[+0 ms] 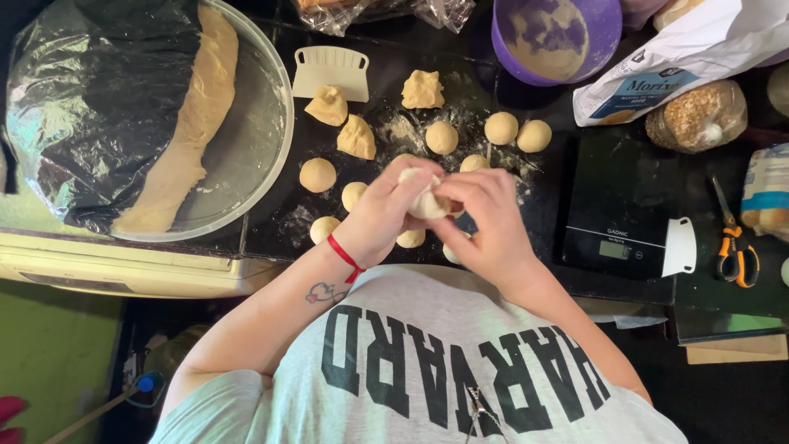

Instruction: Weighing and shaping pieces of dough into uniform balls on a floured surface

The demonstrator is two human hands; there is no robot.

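Head cam: we've got the left hand (380,215) and right hand (485,220) pinched shut around a dough piece (427,201), mid-shaping, with rolled balls (500,127) at 12 o'clock, so the next move probably needs gentle tucking.

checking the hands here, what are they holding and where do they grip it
Both hands hold one small piece of dough. The left hand cups its left side and the right hand pinches its right edge with the fingertips.
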